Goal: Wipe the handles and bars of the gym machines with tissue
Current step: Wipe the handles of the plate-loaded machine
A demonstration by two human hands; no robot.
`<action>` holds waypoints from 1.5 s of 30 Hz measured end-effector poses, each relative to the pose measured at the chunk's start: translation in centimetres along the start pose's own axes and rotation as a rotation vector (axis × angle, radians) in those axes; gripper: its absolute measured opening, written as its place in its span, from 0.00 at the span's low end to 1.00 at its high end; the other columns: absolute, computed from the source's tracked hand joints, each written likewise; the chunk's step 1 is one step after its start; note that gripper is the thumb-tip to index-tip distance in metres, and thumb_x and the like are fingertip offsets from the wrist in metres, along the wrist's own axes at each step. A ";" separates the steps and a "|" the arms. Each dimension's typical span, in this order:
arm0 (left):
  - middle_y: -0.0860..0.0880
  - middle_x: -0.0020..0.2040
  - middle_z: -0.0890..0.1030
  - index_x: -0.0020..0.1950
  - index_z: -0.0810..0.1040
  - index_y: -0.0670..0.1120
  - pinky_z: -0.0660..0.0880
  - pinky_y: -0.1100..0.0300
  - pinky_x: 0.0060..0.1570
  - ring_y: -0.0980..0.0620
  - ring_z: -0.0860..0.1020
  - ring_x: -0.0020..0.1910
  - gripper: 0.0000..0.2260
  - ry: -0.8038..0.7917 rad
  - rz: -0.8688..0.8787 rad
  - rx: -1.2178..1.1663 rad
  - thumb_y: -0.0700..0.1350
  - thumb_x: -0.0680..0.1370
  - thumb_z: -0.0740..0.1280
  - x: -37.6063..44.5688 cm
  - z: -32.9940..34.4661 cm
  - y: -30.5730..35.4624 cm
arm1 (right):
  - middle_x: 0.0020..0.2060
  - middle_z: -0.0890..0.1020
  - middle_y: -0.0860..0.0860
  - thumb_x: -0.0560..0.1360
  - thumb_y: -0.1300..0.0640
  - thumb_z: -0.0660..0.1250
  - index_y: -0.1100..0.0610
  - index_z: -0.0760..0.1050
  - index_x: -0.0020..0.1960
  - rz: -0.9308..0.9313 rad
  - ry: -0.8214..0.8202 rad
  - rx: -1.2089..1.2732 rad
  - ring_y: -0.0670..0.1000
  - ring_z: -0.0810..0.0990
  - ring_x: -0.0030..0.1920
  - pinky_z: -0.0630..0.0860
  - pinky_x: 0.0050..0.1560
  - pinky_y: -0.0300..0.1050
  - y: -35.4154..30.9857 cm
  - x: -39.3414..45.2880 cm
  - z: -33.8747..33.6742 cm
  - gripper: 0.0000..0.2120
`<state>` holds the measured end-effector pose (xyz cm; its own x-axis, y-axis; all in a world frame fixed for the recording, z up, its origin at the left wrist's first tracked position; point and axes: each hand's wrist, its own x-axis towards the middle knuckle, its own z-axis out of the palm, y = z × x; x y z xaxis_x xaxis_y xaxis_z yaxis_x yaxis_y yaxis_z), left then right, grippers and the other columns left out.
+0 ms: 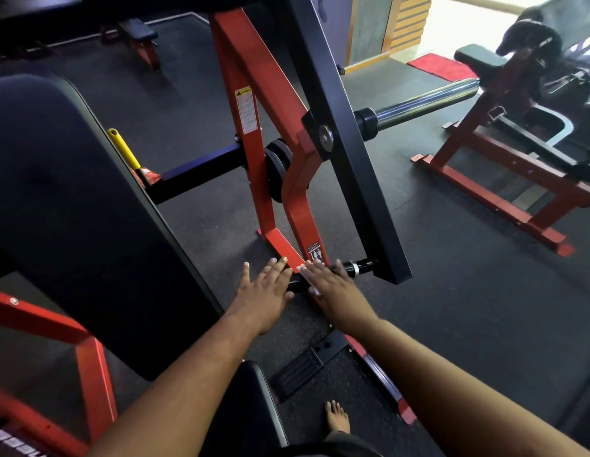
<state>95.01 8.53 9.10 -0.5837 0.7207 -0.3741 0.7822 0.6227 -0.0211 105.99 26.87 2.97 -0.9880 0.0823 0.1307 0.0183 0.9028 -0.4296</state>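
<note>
Far left: black back pad [72, 199] on red frame, yellow adjuster lever [123, 150] just beside its edge; not part of current wipe.

Left of centre: left hand [265, 288] flat, fingers [277, 265] straight and spread, holding nothing; resting on or just above near end of black handle [359, 268], probably steadying it, though contact cannot be confirmed.

Centre: right hand [333, 288] laid across same handle, fingers extended rather than wrapped round; scraps of white tissue [315, 290] visible at fingertips and under palm edge, so tissue pressed against handle by flat hand, most of it hidden beneath; flat press judged suited to sliding along bar. Handle projecting horizontally from foot of black lever arm [346, 153], crossing in front of red upright [244, 127]; low position explains both arms reaching forward and down.

Right of centre: chrome weight sleeve [428, 102] on lever arm, bare of plates.

Far right: second red-framed machine [504, 173], well apart; bare foot [336, 418] on rubber floor [451, 308] below.

Judgement: handle wipe under way; remaining bars appear still to do.
</note>
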 end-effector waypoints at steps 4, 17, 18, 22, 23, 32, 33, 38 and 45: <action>0.51 0.83 0.34 0.83 0.37 0.49 0.40 0.31 0.78 0.51 0.37 0.82 0.28 -0.006 0.012 0.009 0.58 0.87 0.43 -0.1 0.0 -0.2 | 0.80 0.63 0.50 0.85 0.55 0.51 0.52 0.57 0.82 0.271 0.043 -0.141 0.48 0.52 0.82 0.33 0.79 0.55 3.3 -0.6 -1.4 0.25; 0.54 0.81 0.31 0.81 0.30 0.51 0.42 0.34 0.79 0.54 0.39 0.82 0.27 0.041 0.082 0.104 0.55 0.88 0.42 -3.4 -0.2 -3.0 | 0.79 0.65 0.49 0.82 0.53 0.46 0.51 0.60 0.81 0.376 0.094 -0.097 0.48 0.51 0.82 0.36 0.79 0.64 -1.0 0.4 1.0 0.28; 0.54 0.81 0.31 0.81 0.30 0.50 0.42 0.35 0.79 0.54 0.39 0.82 0.27 0.049 0.077 0.104 0.55 0.88 0.42 -3.5 -0.1 -2.9 | 0.80 0.62 0.49 0.82 0.54 0.47 0.51 0.58 0.81 0.346 0.090 -0.070 0.47 0.48 0.81 0.35 0.79 0.61 -2.7 0.9 1.4 0.27; 0.53 0.80 0.31 0.80 0.30 0.50 0.41 0.37 0.80 0.55 0.40 0.82 0.28 0.074 0.046 0.081 0.57 0.87 0.42 -3.7 0.2 -3.3 | 0.81 0.57 0.48 0.82 0.54 0.47 0.54 0.56 0.82 0.111 0.091 0.097 0.47 0.46 0.82 0.38 0.81 0.54 -8.9 0.9 2.7 0.28; 0.53 0.80 0.31 0.80 0.31 0.50 0.41 0.37 0.80 0.54 0.40 0.82 0.28 0.069 0.044 0.082 0.57 0.87 0.42 -3.8 0.2 -3.4 | 0.81 0.58 0.48 0.83 0.54 0.49 0.54 0.57 0.82 0.057 0.104 0.092 0.46 0.47 0.82 0.39 0.81 0.54 -8.3 0.2 2.8 0.28; 0.53 0.81 0.32 0.82 0.33 0.49 0.41 0.35 0.79 0.55 0.39 0.82 0.29 0.057 0.082 0.104 0.57 0.87 0.42 -2.6 -0.7 -1.9 | 0.82 0.53 0.47 0.84 0.52 0.47 0.51 0.51 0.83 0.253 0.195 0.000 0.48 0.44 0.82 0.42 0.81 0.60 -3.4 -0.1 3.7 0.27; 0.53 0.81 0.32 0.82 0.33 0.49 0.41 0.35 0.79 0.54 0.40 0.83 0.29 0.058 0.089 0.118 0.57 0.87 0.43 -2.3 -0.7 -1.7 | 0.82 0.52 0.47 0.83 0.52 0.47 0.51 0.50 0.82 0.184 0.179 0.003 0.48 0.43 0.82 0.40 0.81 0.58 -4.9 -0.1 4.4 0.28; 0.54 0.81 0.32 0.82 0.31 0.49 0.40 0.36 0.79 0.54 0.41 0.83 0.29 0.013 0.077 0.128 0.56 0.87 0.43 -1.1 -0.6 -1.0 | 0.83 0.52 0.48 0.82 0.58 0.53 0.50 0.48 0.84 0.083 0.192 -0.196 0.48 0.47 0.83 0.41 0.80 0.64 0.0 -2.4 4.5 0.32; 0.53 0.82 0.31 0.81 0.30 0.48 0.39 0.33 0.78 0.54 0.38 0.82 0.29 0.007 0.056 0.122 0.56 0.87 0.42 -0.7 0.2 -0.9 | 0.82 0.47 0.46 0.83 0.52 0.46 0.50 0.44 0.83 0.360 0.217 0.050 0.47 0.38 0.82 0.38 0.80 0.61 -3.2 -1.4 4.7 0.29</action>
<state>94.71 7.42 9.18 -0.5393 0.7557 -0.3715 0.8343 0.5396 -0.1134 106.57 21.86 -0.02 -0.8647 0.4802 0.1469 0.3436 0.7791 -0.5244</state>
